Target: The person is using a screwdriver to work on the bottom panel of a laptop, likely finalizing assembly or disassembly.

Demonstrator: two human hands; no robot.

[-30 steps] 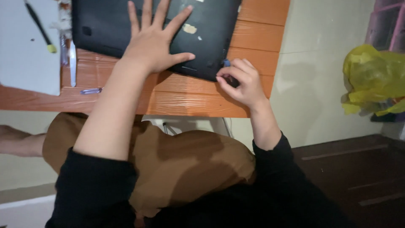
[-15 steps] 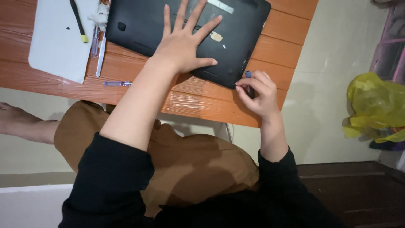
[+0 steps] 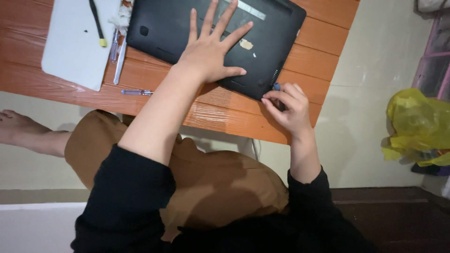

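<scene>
Fingers (image 3: 220, 28) of left hand (image 3: 211, 54) spread flat on black laptop (image 3: 276, 33), right hand (image 3: 290, 110) pinching blue-tipped tool (image 3: 276, 86) at its corner.

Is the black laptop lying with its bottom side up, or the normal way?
Bottom side up: the black laptop shows vents and a label, under the flat left hand.

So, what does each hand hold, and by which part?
The right hand pinches a small blue-tipped tool at the black laptop's corner; the grip point is hidden. The left hand only presses flat on the laptop.
</scene>
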